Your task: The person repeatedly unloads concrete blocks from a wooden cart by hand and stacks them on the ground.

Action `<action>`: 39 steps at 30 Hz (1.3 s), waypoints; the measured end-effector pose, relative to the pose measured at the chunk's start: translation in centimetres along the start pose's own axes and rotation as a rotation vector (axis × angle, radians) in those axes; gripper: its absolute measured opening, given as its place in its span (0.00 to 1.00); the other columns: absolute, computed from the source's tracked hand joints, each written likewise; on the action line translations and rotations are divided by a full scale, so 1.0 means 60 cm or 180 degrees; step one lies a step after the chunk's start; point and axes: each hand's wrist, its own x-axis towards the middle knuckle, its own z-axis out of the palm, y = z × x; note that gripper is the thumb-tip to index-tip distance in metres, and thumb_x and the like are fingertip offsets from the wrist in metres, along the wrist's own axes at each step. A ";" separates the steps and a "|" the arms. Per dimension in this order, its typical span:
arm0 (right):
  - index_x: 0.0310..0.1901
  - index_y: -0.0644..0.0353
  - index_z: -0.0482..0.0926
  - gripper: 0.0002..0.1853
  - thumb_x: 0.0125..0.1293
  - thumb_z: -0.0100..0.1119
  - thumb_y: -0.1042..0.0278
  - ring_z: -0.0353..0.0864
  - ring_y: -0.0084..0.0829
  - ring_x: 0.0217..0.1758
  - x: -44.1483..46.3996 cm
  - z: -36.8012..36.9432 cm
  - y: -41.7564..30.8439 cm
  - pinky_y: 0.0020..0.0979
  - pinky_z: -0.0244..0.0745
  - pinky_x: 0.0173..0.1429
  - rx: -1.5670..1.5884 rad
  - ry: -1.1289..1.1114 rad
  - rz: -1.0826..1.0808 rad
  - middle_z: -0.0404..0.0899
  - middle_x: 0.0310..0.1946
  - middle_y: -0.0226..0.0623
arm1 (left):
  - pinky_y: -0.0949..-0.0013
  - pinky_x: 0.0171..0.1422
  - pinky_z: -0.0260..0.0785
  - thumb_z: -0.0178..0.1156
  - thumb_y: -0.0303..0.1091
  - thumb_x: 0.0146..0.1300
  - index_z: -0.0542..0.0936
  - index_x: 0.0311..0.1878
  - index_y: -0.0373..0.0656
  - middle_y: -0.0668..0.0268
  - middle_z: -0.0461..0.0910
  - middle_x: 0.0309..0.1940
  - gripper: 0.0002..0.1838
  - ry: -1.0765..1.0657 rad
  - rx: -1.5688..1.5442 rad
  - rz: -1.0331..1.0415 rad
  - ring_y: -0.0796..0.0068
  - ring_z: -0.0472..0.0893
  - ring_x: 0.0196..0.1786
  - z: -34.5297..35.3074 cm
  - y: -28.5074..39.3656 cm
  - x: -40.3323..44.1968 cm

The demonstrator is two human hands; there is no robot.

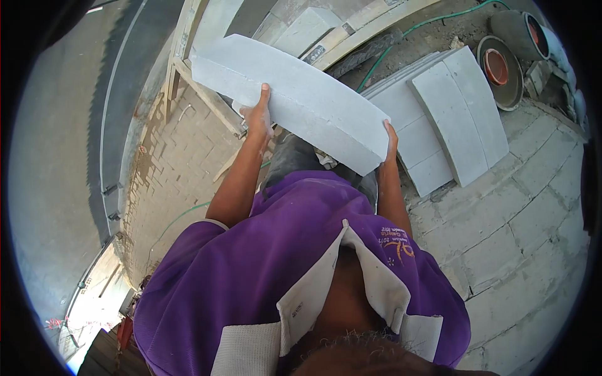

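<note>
A long, pale aerated concrete block (301,94) is held tilted in front of me, its left end higher in the view. My left hand (257,116) grips the near long side, thumb lying on the block's face and fingers mostly hidden behind or beneath it. Against the right end presses my right hand (390,141), with fingertips showing at the corner and the rest of the grip out of sight. Beyond my right hand, stacked pale blocks (461,116) lie on the ground, the upper ones set askew over those below.
A wooden frame (210,94) stands at left beside brick paving (182,147). A green hose (411,28) runs along the back. At the upper right are a round basin (517,94) with an orange bowl (495,66) and a dark bucket (517,31). Block masonry (520,232) extends at right.
</note>
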 end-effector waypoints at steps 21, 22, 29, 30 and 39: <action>0.54 0.66 0.76 0.30 0.62 0.64 0.46 0.82 0.36 0.44 -0.009 -0.005 -0.026 0.37 0.79 0.48 0.0076 0.0618 0.0392 0.80 0.42 0.42 | 0.46 0.69 0.65 0.50 0.62 0.68 0.70 0.66 0.40 0.54 0.73 0.64 0.36 0.0085 -0.0739 -0.0450 0.53 0.72 0.66 -0.173 0.053 0.407; 0.54 0.66 0.76 0.30 0.62 0.64 0.46 0.82 0.36 0.44 -0.011 -0.019 -0.023 0.37 0.79 0.48 0.0138 0.0636 0.0356 0.80 0.42 0.42 | 0.46 0.69 0.66 0.50 0.61 0.68 0.70 0.65 0.40 0.54 0.73 0.64 0.36 0.0092 -0.0688 -0.0466 0.53 0.72 0.66 -0.181 0.053 0.398; 0.56 0.69 0.76 0.30 0.60 0.67 0.52 0.84 0.38 0.41 -0.011 -0.192 0.026 0.41 0.81 0.44 0.0391 0.0604 0.0797 0.81 0.44 0.46 | 0.46 0.68 0.67 0.50 0.60 0.68 0.70 0.65 0.40 0.55 0.74 0.63 0.34 0.0138 -0.0355 -0.0436 0.53 0.73 0.65 -0.232 0.074 0.265; 0.55 0.69 0.76 0.30 0.59 0.67 0.53 0.84 0.38 0.42 -0.025 -0.223 0.019 0.41 0.81 0.45 0.0433 0.0648 0.0791 0.81 0.44 0.46 | 0.46 0.68 0.67 0.50 0.60 0.68 0.71 0.65 0.40 0.55 0.74 0.63 0.34 0.0154 -0.0321 -0.0446 0.54 0.73 0.65 -0.234 0.073 0.243; 0.37 0.56 0.82 0.14 0.56 0.68 0.56 0.81 0.31 0.35 -0.155 -0.576 -0.015 0.36 0.76 0.40 0.0457 0.1196 0.0302 0.80 0.33 0.35 | 0.47 0.66 0.69 0.51 0.58 0.68 0.72 0.64 0.41 0.56 0.75 0.62 0.32 -0.0368 0.0290 -0.0906 0.54 0.74 0.64 -0.130 -0.033 0.049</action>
